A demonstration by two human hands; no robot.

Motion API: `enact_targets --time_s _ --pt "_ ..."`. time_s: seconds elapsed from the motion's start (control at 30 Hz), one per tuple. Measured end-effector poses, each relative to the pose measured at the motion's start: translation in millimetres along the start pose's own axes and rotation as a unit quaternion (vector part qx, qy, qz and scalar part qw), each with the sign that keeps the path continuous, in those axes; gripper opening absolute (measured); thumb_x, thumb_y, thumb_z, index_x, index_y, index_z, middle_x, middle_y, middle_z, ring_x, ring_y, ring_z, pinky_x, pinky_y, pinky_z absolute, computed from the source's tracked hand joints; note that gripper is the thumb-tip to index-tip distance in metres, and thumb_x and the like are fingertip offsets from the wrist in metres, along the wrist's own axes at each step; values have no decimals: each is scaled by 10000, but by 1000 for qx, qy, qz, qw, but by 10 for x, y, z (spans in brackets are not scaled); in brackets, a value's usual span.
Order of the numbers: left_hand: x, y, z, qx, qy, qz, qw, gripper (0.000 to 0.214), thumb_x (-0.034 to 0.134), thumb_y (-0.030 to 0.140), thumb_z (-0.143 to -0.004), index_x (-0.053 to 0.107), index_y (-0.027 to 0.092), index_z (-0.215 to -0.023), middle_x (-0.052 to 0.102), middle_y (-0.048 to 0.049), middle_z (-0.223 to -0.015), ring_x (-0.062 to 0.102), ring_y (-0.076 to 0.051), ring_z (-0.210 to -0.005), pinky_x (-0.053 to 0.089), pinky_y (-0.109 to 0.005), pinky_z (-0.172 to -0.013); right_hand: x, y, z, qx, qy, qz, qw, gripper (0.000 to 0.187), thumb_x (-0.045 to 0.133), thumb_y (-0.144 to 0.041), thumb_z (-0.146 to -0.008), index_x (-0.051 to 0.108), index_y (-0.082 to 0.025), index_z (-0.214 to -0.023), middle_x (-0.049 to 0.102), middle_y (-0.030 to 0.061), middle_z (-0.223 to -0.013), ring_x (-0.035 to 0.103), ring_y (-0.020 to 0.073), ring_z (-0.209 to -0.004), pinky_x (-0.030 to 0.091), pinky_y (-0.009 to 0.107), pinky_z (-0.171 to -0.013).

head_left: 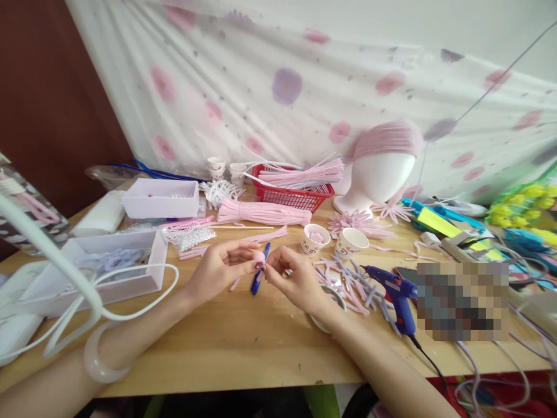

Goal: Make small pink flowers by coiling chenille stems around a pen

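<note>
Above the middle of the wooden table, my left hand (217, 270) pinches a small rounded piece of pink pipe cleaner (259, 256) between thumb and fingers. My right hand (298, 278) is closed at the other side of that piece, its thumb and forefinger meeting at the piece's edge. Just behind the fingertips lies a blue pen (255, 286), partly covered. Under my right wrist a pale green ring (340, 299) shows in part. Cut pink and grey pipe cleaner pieces (352, 290) are scattered to the right of it. A paper cup (314, 244) holding pink pieces stands beyond my right hand.
Another paper cup (351, 242) stands beside the first. A blue glue gun (399, 299) with its cord lies right. Behind are a pink pipe cleaner bundle (265, 212), a red basket (296, 199) and a white foam head (378, 174). White trays (150, 278) and a looping white cable (174, 278) occupy the left.
</note>
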State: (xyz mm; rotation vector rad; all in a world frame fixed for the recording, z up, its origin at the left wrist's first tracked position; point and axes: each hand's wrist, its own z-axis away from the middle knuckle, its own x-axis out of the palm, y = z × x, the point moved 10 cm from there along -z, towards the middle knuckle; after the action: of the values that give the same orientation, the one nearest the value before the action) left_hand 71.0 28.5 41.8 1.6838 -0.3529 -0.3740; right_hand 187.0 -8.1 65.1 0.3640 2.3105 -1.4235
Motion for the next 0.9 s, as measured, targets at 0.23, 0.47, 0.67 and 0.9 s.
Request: enact_targets --time_s 0.23,0.47,0.67,0.9 --pt "26 -117 -11 -36 -4 28 999 195 749 314 -701 760 190 -852 750 -64 -857 679 -213 -770 515 -253 -547 40 31 8 -7 -11 19 1000 160 566 -285 -846 490 -192 -740 557 -24 -590 456 82 -480 376 188 -456" --pt "111 -199 -8 -100 -3 207 973 204 833 264 -580 767 157 -741 748 -55 -755 680 -173 -732 545 -290 -723 81 -43 52 -50 -10 31 998 55 525 -205 -852 491 -195 -809 615 -12 -657 536 86 -529 422 180 -496" --pt "27 -208 -2 -67 38 135 988 173 793 264 -655 764 165 -794 742 -41 -752 674 -170 -743 545 -275 -707 63 -55 71 -49 9 58 997 47 528 -193 -833 492 -199 -803 629 -7 -639 556 95 -520 416 179 -477" --pt "-11 -108 109 57 81 -1 995 126 687 237 -777 758 216 -879 730 -40 -894 663 -185 -852 537 -261 -695 49 -86 105 -27 33 127 991 100 530 -193 -763 451 -207 -703 579 -26 -582 530 92 -472 408 186 -477"
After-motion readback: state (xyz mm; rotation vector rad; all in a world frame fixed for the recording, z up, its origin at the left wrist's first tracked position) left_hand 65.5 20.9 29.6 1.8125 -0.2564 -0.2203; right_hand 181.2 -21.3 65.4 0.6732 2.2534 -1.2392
